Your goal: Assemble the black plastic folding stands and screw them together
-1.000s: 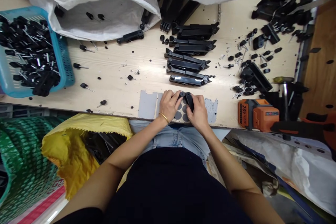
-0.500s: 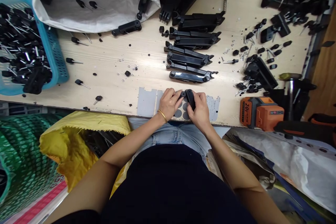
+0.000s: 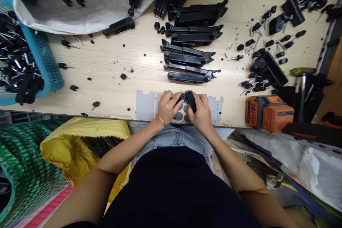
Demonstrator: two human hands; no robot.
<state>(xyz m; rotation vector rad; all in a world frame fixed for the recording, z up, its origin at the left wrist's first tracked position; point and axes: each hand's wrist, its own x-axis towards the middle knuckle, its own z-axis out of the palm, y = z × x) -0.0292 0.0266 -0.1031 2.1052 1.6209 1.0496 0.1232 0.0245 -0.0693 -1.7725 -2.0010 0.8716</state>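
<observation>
At the front edge of the bench, my left hand (image 3: 167,107), with a gold bangle at its wrist, pinches a black plastic part (image 3: 183,96) with a round holed end; my fingers cover the rest. Beside it my right hand (image 3: 201,111) grips a longer black plastic arm (image 3: 190,100), tilted, its rounded end pointing away from me. The two black ends lie close together; whether they touch or are joined, I cannot tell. Below my hands several grey discs (image 3: 178,115) show on a flat surface. Folded black bracket-like assemblies (image 3: 189,76) lie in a row beyond.
A blue basket (image 3: 49,67) of black-headed screws stands left, near an open white sack (image 3: 88,30). Loose screws and small black parts are scattered on the bench (image 3: 144,74). At right lie an orange battery tool (image 3: 269,112) and a hammer (image 3: 301,89). A yellow sack (image 3: 58,149) sits below.
The camera view has shifted slightly, so the bench things sit a little differently in the picture. Both hands keep their hold on the black parts, almost unmoved.
</observation>
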